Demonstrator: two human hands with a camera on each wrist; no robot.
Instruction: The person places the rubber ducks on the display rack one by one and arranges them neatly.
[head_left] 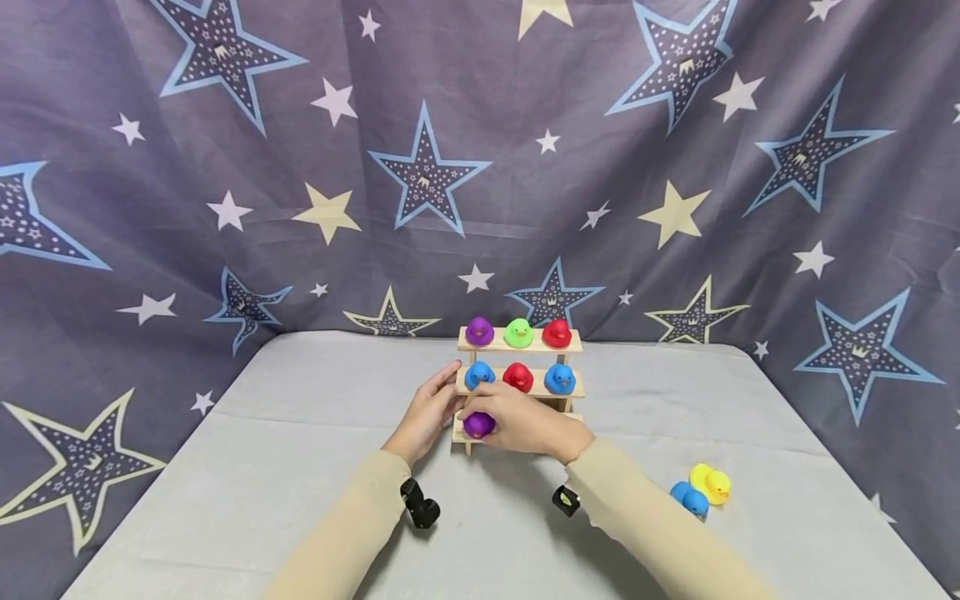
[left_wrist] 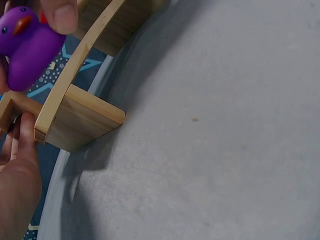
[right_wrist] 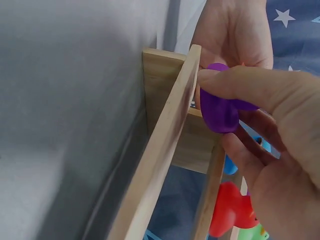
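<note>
My right hand (head_left: 517,419) pinches a purple rubber duck (head_left: 478,426) between thumb and fingers at the left end of the lowest step of a small wooden rack (head_left: 573,421). In the left wrist view that purple duck (left_wrist: 32,47) appears just over the step's edge. Whether its base touches the wood cannot be told. My left hand (head_left: 427,414) rests against the rack's left side, its fingers touching the wood. On the middle step sit a blue duck (head_left: 480,374), a red duck (head_left: 518,377) and another blue duck (head_left: 560,379).
The top step carries a purple duck (head_left: 480,331), a green duck (head_left: 518,332) and a red duck (head_left: 557,333). To the right on the grey-white table (head_left: 315,500) lie a yellow duck (head_left: 711,484) and a blue duck (head_left: 690,499). Behind hangs a star-patterned curtain (head_left: 465,75).
</note>
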